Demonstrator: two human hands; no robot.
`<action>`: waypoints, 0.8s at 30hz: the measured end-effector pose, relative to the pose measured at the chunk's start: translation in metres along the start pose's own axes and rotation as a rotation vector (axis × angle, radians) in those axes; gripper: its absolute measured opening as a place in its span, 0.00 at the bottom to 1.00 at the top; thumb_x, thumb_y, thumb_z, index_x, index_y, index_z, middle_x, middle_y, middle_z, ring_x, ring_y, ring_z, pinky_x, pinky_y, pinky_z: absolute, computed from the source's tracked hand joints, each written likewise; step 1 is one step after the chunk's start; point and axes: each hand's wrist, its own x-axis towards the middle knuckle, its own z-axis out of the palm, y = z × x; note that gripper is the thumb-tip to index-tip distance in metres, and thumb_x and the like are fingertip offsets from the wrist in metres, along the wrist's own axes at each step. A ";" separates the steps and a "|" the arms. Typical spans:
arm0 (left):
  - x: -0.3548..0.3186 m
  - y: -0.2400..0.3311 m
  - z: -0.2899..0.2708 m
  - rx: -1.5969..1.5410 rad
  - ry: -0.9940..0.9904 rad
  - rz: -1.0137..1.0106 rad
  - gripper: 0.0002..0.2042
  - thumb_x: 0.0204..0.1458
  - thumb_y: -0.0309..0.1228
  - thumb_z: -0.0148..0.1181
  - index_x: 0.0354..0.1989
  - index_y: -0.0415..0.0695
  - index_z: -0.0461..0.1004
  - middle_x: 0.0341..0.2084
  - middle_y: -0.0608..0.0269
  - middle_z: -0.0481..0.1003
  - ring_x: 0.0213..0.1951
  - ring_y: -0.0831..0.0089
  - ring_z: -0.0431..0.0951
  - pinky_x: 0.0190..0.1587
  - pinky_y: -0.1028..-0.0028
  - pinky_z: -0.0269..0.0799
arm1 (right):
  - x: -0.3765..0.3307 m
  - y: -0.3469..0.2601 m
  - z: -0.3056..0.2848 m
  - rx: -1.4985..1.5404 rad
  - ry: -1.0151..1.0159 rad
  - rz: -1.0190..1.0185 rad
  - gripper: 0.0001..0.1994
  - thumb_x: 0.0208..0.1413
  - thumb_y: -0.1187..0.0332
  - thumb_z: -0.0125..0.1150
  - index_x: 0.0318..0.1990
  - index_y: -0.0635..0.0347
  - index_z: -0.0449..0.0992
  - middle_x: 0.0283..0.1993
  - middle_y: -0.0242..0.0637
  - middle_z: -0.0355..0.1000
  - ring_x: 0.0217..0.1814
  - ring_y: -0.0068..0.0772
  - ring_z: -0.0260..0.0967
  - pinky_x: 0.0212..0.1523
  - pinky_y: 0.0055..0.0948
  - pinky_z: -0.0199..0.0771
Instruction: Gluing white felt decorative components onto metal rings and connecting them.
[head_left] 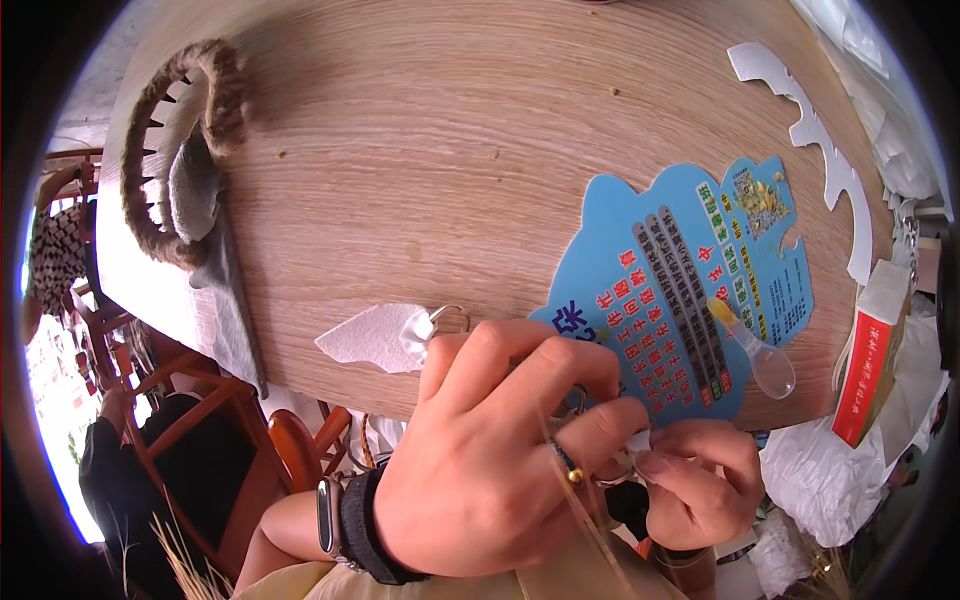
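A person pinches a small whitish piece with a metallic glint (638,441) at the near edge of a wood-grain table (400,150), right hand (705,485) narrowed to thumb and finger. The left hand (500,450) curls in opposite; whether it grips too, I cannot tell. A slackened pinch could drop the piece past the edge; a stray knuckle could nudge the white, leaf-shaped fabric scrap (370,338) beside the left hand. The small piece sits at the right fingertips, near the blue, cloud-shaped card (600,240).
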 end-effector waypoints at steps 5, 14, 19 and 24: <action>0.000 0.002 0.001 0.023 0.039 -0.010 0.20 0.23 0.27 0.68 0.33 0.52 0.79 0.31 0.69 0.72 0.35 0.66 0.69 0.36 0.69 0.63 | 0.007 -0.007 -0.003 -0.102 -0.061 0.132 0.15 0.34 0.81 0.66 0.35 0.57 0.79 0.30 0.33 0.72 0.25 0.29 0.71 0.23 0.24 0.71; 0.001 -0.006 0.014 0.151 0.121 0.020 0.25 0.21 0.28 0.70 0.38 0.52 0.77 0.30 0.73 0.73 0.34 0.69 0.70 0.37 0.72 0.60 | 0.007 -0.025 0.007 -0.016 0.062 0.566 0.17 0.36 0.84 0.64 0.39 0.65 0.74 0.26 0.35 0.69 0.26 0.24 0.66 0.25 0.19 0.64; 0.000 -0.008 0.014 0.159 0.127 0.057 0.27 0.21 0.28 0.70 0.40 0.51 0.77 0.30 0.73 0.74 0.33 0.70 0.70 0.37 0.72 0.60 | 0.018 -0.022 -0.008 -0.149 -0.185 0.383 0.17 0.38 0.80 0.64 0.41 0.66 0.73 0.32 0.36 0.67 0.25 0.22 0.65 0.24 0.19 0.63; -0.002 -0.013 0.014 0.141 0.115 0.104 0.26 0.23 0.28 0.71 0.41 0.50 0.76 0.29 0.73 0.74 0.32 0.72 0.71 0.36 0.73 0.60 | 0.031 -0.024 0.000 -0.132 -0.233 0.360 0.15 0.40 0.77 0.62 0.40 0.65 0.72 0.37 0.37 0.66 0.24 0.23 0.63 0.23 0.19 0.62</action>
